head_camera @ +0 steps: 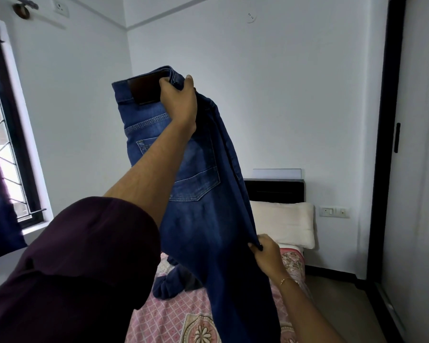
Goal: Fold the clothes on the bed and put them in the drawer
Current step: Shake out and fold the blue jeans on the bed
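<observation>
A pair of blue jeans [203, 206] hangs in the air above the bed [174, 315], folded lengthwise with the back pockets facing me. My left hand [178, 102] grips the waistband high up, beside the dark leather patch. Lower down, my right hand [265, 253] pinches the seam edge of the jeans at the crotch. The legs hang down past the bottom of the view. A dark blue garment [169, 285] lies crumpled on the pink patterned bedspread behind the jeans.
A cream pillow [282, 224] leans on the dark headboard [275, 190] at the far end. A tall wardrobe with a dark frame [411, 169] stands on the right. A window with a dark curtain [0, 149] is on the left.
</observation>
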